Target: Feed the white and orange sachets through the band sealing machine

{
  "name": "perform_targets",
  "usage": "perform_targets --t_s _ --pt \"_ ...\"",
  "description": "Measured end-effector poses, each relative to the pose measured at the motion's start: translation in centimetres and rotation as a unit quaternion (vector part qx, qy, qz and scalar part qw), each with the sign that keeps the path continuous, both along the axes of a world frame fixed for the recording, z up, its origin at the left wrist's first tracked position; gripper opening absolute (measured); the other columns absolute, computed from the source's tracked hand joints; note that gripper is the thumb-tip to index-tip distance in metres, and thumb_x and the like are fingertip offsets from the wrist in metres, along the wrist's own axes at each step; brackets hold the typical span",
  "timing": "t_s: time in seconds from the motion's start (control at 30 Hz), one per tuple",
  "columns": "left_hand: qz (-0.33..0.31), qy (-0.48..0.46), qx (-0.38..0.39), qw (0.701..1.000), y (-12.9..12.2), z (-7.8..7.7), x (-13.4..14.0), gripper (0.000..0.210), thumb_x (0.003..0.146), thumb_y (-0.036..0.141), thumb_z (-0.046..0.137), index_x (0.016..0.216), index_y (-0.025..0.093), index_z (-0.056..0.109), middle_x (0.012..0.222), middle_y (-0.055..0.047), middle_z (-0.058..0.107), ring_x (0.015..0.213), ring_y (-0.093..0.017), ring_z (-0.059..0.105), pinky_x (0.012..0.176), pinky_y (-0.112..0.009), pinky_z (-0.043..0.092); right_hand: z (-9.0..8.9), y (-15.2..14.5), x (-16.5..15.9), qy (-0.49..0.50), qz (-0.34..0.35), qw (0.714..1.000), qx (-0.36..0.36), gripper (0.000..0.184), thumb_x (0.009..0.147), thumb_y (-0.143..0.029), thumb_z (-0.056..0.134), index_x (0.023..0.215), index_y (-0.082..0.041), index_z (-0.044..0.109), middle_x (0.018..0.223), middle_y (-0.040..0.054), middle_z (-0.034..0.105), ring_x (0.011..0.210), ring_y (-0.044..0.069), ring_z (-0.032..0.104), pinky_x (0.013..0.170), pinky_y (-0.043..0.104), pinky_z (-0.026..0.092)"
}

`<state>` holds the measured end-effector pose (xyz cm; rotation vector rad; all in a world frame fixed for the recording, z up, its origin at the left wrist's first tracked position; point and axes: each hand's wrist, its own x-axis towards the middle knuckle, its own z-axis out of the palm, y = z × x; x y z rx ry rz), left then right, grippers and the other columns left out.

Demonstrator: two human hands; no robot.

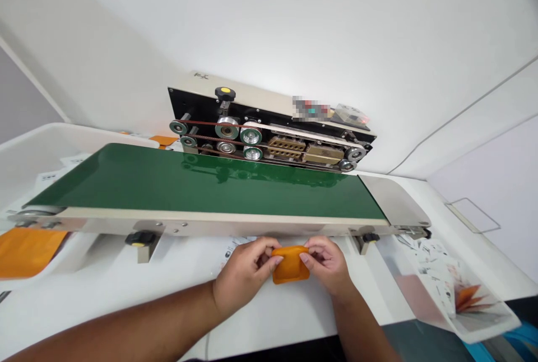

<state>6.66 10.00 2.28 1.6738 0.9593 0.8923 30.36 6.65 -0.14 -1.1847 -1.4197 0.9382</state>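
Note:
Between my two hands is a small orange pouch [291,270], held above the white table in front of the conveyor. My left hand [247,269] pinches its upper left corner between thumb and fingers. On the other side, my right hand [330,264] grips the upper right corner the same way. The pouch's top edge is folded or bunched where the thumbs press; whether it is open there, I cannot tell. Just beyond my hands runs the green conveyor belt [210,188] of a band sealing machine [269,126], with its rollers and brass blocks along the back.
At the left stands a white bin [96,133] with orange pouches [31,250] and printed white packets. A clear bin [487,320] at the right holds white packets [432,267] and orange pieces. Black knobs [140,238] stick out below the conveyor's front edge. A wall rises behind the machine.

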Motion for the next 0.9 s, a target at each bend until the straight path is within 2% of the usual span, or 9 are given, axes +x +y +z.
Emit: perform_targets --t_s 0.13,0.27,0.3,0.37,0.47,0.6,0.77,0.83,0.9 --pt "-0.026 -0.009 -0.033 0.999 0.3 0.2 0.4 0.013 0.09 0.029 0.062 0.096 0.021 0.07 0.08 -0.002 0.074 0.07 -0.016 0.068 0.065 -0.025 0.053 0.6 0.2 0.1 0.031 0.008 0.999 0.001 0.028 0.084 -0.047 0.077 0.091 -0.022 0.064 0.071 0.0004 0.064 0.06 0.013 0.058 0.055 0.023 0.047" --pt "-0.035 -0.105 -0.113 0.987 0.0 0.4 0.4 0.016 0.093 0.035 0.061 0.087 0.02 0.058 0.078 -0.003 0.075 0.074 -0.018 0.072 0.07 -0.027 0.057 1.8 -0.2 -0.3 0.098 0.073 0.992 -0.002 0.073 0.071 -0.073 0.076 0.123 -0.024 0.062 0.099 0.0104 0.07 0.08 0.023 0.067 0.061 0.03 0.054" --pt "-0.04 -0.124 -0.117 0.985 -0.1 0.5 0.4 0.018 0.093 0.036 0.062 0.086 0.02 0.056 0.08 -0.004 0.076 0.077 -0.019 0.073 0.072 -0.028 0.057 2.1 -0.4 -0.5 0.073 0.092 0.993 -0.008 0.075 0.071 -0.071 0.077 0.127 -0.024 0.063 0.106 0.0124 0.07 0.085 0.025 0.067 0.063 0.032 0.056" --pt "-0.061 -0.138 -0.095 0.984 -0.5 0.6 0.2 0.021 0.094 0.037 0.062 0.085 0.019 0.056 0.084 -0.006 0.076 0.08 -0.019 0.074 0.074 -0.029 0.058 2.7 -1.2 -1.1 -0.01 0.101 0.995 -0.018 0.053 0.078 -0.056 0.08 0.117 -0.023 0.071 0.107 0.0124 0.072 0.091 0.027 0.068 0.071 0.035 0.057" --pt "-0.108 -0.127 -0.024 0.986 -0.9 0.7 -0.1 0.018 0.094 0.033 0.063 0.085 0.019 0.057 0.092 -0.008 0.076 0.082 -0.018 0.073 0.073 -0.028 0.058 3.6 -2.4 -1.6 -0.06 0.03 0.998 -0.006 0.016 0.087 -0.038 0.074 0.093 -0.023 0.077 0.091 0.0085 0.073 0.083 0.024 0.069 0.074 0.036 0.058" --pt "-0.162 -0.095 0.067 0.98 -1.0 0.7 -0.4 0.006 0.095 0.024 0.058 0.091 0.019 0.059 0.105 -0.01 0.075 0.09 -0.017 0.071 0.076 -0.027 0.058 6.8 -1.8 0.7 -0.011 -0.109 0.994 -0.009 0.019 0.086 -0.04 0.074 0.089 -0.02 0.073 0.073 0.0063 0.07 0.063 0.02 0.067 0.058 0.032 0.058" --pt "-0.17 -0.062 0.118 0.976 -0.8 0.3 -0.5 0.002 0.094 0.02 0.056 0.094 0.02 0.058 0.105 -0.009 0.072 0.083 -0.015 0.068 0.073 -0.025 0.057 13.9 4.4 8.8 0.05 -0.313 0.942 0.111 0.034 0.079 -0.039 0.081 0.1 -0.016 0.07 0.059 -0.002 0.059 0.045 0.008 0.051 0.039 0.016 0.041" --pt "-0.166 -0.055 0.133 0.976 -0.7 0.2 -0.5 0.002 0.094 0.02 0.056 0.092 0.02 0.057 0.104 -0.009 0.071 0.082 -0.015 0.066 0.071 -0.024 0.056 15.5 7.2 12.0 0.084 -0.343 0.928 0.12 0.032 0.077 -0.037 0.081 0.095 -0.015 0.069 0.058 -0.0028 0.057 0.046 0.006 0.05 0.041 0.014 0.041" --pt "-0.163 -0.053 0.146 0.974 -0.5 0.1 -0.4 0.003 0.094 0.02 0.056 0.091 0.02 0.056 0.102 -0.008 0.07 0.08 -0.014 0.065 0.07 -0.023 0.055 15.8 9.3 14.5 0.113 -0.351 0.925 0.09 0.026 0.074 -0.032 0.081 0.087 -0.015 0.066 0.057 -0.0037 0.056 0.046 0.005 0.049 0.041 0.013 0.042"
